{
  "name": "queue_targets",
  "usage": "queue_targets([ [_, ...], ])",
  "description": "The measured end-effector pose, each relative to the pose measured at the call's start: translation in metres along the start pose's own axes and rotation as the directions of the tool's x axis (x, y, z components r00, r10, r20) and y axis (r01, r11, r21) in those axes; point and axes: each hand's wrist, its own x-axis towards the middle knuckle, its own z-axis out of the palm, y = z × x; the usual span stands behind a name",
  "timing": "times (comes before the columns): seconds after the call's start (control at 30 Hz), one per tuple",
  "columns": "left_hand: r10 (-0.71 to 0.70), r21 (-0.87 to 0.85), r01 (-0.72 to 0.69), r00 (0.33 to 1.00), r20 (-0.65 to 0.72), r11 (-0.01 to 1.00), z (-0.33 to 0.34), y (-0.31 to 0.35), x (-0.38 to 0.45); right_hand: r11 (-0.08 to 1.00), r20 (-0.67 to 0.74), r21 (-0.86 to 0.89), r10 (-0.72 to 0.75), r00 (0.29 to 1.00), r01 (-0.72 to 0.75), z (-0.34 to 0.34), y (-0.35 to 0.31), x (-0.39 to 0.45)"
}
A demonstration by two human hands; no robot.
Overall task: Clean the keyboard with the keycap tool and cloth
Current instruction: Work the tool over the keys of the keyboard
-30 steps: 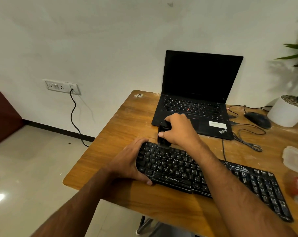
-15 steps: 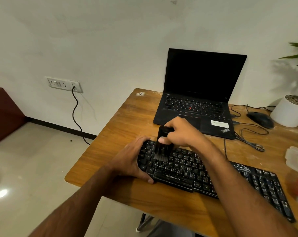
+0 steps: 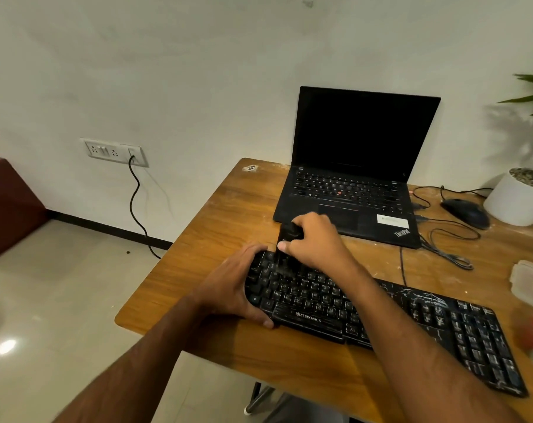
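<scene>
We're at the far left corner of the black keyboard (image 3: 381, 319), which lies slantwise across the wooden tabletop (image 3: 228, 215) in front of the open laptop (image 3: 353, 178). Our right hand (image 3: 315, 239) has its fingers curled tight round the dark keycap tool (image 3: 288, 239), thumb pinching the side, and the tool's lower end sits down on the top rows of keys. It's blurred there, so we can't tell bristles from prongs. Our left hand (image 3: 237, 288) grips the keyboard's left end, thumb under the front edge, fingers hooked over the back, bracing it.

How far along? Early, by our reckoning. Every keycap we can see is seated, and pale smears and specks show across the right half and number pad. The tool is working only this one corner. The whole run of keys to the right looks untouched. No cloth we can positively identify; something red and blurred sits at the right edge beside a clear plastic container (image 3: 531, 282). Wiping is all ahead of us.
</scene>
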Motion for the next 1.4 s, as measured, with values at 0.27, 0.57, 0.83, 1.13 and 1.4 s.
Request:
queue_targets([
  [0.27,-0.002,-0.003,0.002,1.0,0.003,1.0,0.0,-0.001,0.0,0.995,-0.079,0.085,-0.053,0.995,0.06,-0.014,-0.003,0.004],
  [0.57,0.005,-0.008,-0.005,1.0,-0.003,1.0,0.0,0.0,-0.001,0.976,-0.016,0.15,-0.158,0.987,0.158,0.018,0.0,0.0],
  [0.83,-0.003,0.0,0.003,1.0,0.007,1.0,0.0,0.001,-0.001,0.994,0.026,-0.099,-0.042,0.999,0.045,-0.006,-0.002,0.01],
  [1.13,0.005,0.0,-0.005,1.0,-0.002,1.0,0.0,0.0,0.0,0.994,0.085,-0.107,0.04,0.996,-0.031,-0.01,0.008,0.006],
  [1.4,0.015,-0.008,-0.015,1.0,-0.001,1.0,-0.001,0.002,0.0,0.998,0.058,-0.042,0.057,0.997,-0.054,-0.008,0.011,0.004],
])
